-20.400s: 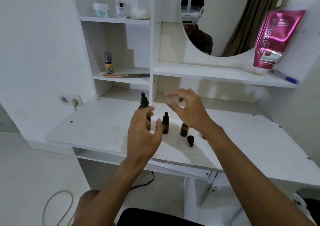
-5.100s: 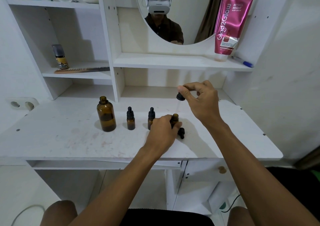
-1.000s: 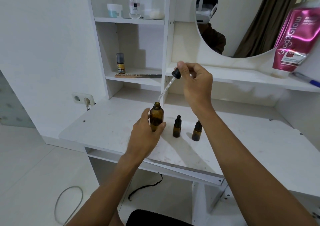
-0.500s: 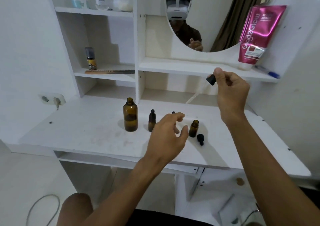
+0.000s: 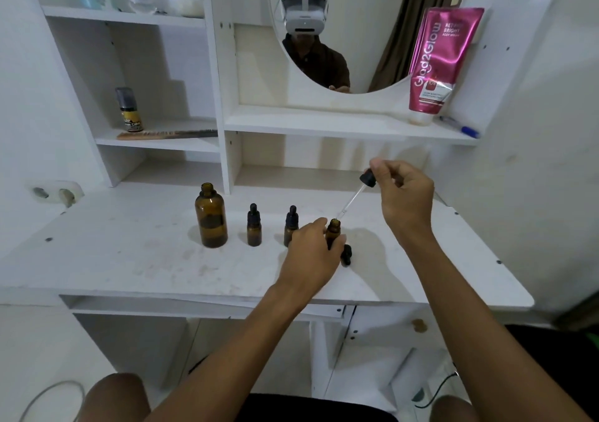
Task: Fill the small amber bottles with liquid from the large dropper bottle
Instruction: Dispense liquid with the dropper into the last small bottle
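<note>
The large amber bottle (image 5: 211, 220) stands uncapped on the white desk (image 5: 136, 259). To its right stand two capped small amber bottles (image 5: 254, 226) (image 5: 290, 224). A third small bottle (image 5: 333, 231) is uncapped, and my left hand (image 5: 312, 254) grips it from the near side. My right hand (image 5: 402, 199) pinches the black bulb of the long glass dropper (image 5: 355, 196), whose tip hangs just above that bottle's mouth. A small black dropper cap (image 5: 346, 255) lies on the desk right beside the held bottle.
White shelves rise behind the desk, with a comb (image 5: 165, 134) and a small spray bottle (image 5: 129, 110) at left. A pink tube (image 5: 439, 62) and a pen (image 5: 460, 127) rest on the shelf under the mirror (image 5: 356, 26). A wall socket (image 5: 55, 192) is at far left.
My left hand has closed on the uncapped small bottle, where half a second ago it hovered open. My right hand has lowered the dropper, bringing its tip over the bottle mouth.
</note>
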